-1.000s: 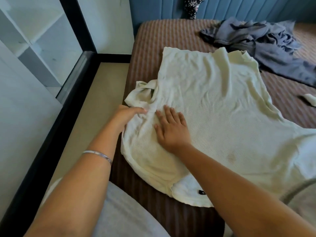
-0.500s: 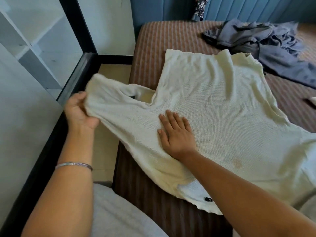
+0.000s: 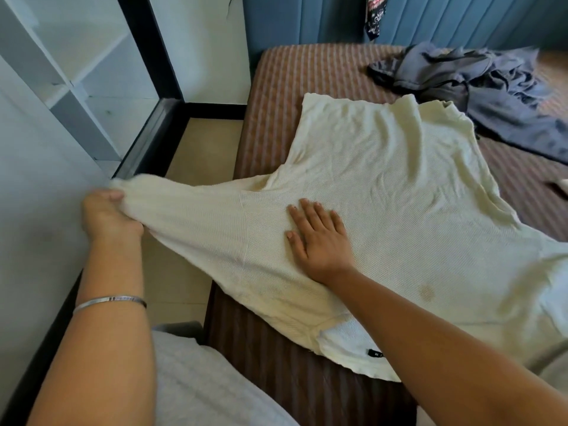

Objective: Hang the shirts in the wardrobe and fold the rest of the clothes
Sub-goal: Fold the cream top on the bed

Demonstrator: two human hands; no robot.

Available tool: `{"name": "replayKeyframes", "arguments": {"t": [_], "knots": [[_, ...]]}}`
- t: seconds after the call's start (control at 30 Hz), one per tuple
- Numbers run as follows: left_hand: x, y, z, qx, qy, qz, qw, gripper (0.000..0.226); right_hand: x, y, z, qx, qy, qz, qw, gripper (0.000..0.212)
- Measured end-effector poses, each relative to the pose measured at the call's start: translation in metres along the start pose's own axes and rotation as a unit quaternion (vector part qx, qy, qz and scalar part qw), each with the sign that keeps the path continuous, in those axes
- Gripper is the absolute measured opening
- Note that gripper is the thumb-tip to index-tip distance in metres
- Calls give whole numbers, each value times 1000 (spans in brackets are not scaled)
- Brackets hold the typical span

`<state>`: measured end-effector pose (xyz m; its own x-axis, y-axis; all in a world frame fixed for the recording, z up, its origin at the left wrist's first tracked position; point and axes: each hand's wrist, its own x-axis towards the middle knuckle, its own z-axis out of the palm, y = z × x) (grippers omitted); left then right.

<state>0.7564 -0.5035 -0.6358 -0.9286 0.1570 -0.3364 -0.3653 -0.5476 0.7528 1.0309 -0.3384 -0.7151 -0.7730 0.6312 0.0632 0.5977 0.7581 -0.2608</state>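
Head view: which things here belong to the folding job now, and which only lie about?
In the job:
- cream sweater, spread on the bed
- left hand, gripping its sleeve
- right hand, flat on it

Lying about:
- grey clothes, crumpled at the far side
- patterned cloth by the headboard

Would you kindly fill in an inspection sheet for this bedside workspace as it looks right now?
Surface: brown striped bed, bare along its left side.
Job's things: cream knit top spread flat, its sleeve stretched out past the bed's edge over the floor.
Clutter: crumpled grey garment at the far right; a patterned cloth hangs on the blue headboard.
Hands: left hand grips the sleeve end; right hand presses flat on the top.
Cables: nothing seen.
Surroundings: white shelving at left, beige floor.
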Motion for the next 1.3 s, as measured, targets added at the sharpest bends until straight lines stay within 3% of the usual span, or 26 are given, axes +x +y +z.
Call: {"name": "replayKeyframes", "arguments": {"t": [0.07, 0.13, 0.2, 0.27, 0.33, 0.4, 0.47, 0.57, 0.63, 0.7, 0.77, 0.83, 0.9, 0.97, 1.1, 1.17, 1.23, 1.3], "knots": [[4, 9, 1, -38, -31, 117, 992, 43, -1, 0, -1, 17, 17, 2, 1000, 60], [6, 15, 0, -48, -42, 151, 986, 52, -3, 0, -1, 20, 28, 9, 999, 62], [10, 12, -1, 43, -8, 146, 988, 45, -2, 1, 1, 1, 25, 15, 1000, 62], [12, 3, -1, 260, 13, 87, 962, 35, -1, 1, 2, -13, 14, 14, 1000, 62], [11, -9, -3, 423, 13, -34, 906, 17, -1, 1, 1, -17, 12, 11, 1000, 62], [9, -18, -4, 505, 23, -109, 856, 42, 0, 1, 0, -15, 6, 10, 1000, 62], [-1, -23, 4, 528, 6, -51, 848, 58, 1, 2, -6, -9, -28, 4, 1000, 62], [-31, -38, 27, 564, -116, 67, 815, 53, -8, 10, -21, 24, -106, -37, 993, 61], [-62, -49, 41, 623, -238, 106, 737, 36, -23, 21, -35, 15, -164, -89, 982, 62], [-101, -64, 51, 632, -417, 77, 649, 20, -43, 41, -53, -33, -227, -118, 966, 65], [-141, -79, 51, 630, -555, 22, 543, 25, -68, 65, -76, -70, -280, -111, 951, 69], [-171, -97, 45, 659, -617, -12, 429, 30, -89, 84, -96, -87, -308, -85, 944, 72], [-193, -113, 38, 698, -639, 4, 324, 39, -110, 97, -115, -98, -299, -53, 948, 72], [-211, -119, 36, 730, -634, 63, 248, 49, -131, 106, -132, -137, -297, -21, 945, 71], [-237, -113, 24, 783, -597, 122, 124, 68, -155, 115, -147, -180, -463, 97, 862, 99], [-248, -115, 14, 802, -561, 198, 45, 68, -163, 115, -143, -251, -456, 96, 848, 89], [-257, -119, 6, 808, -527, 262, 0, 65, -169, 110, -139, -313, -408, 82, 853, 70], [-258, -123, 5, 810, -508, 293, -5, 60, -170, 103, -139, -334, -402, 73, 849, 58]]}}
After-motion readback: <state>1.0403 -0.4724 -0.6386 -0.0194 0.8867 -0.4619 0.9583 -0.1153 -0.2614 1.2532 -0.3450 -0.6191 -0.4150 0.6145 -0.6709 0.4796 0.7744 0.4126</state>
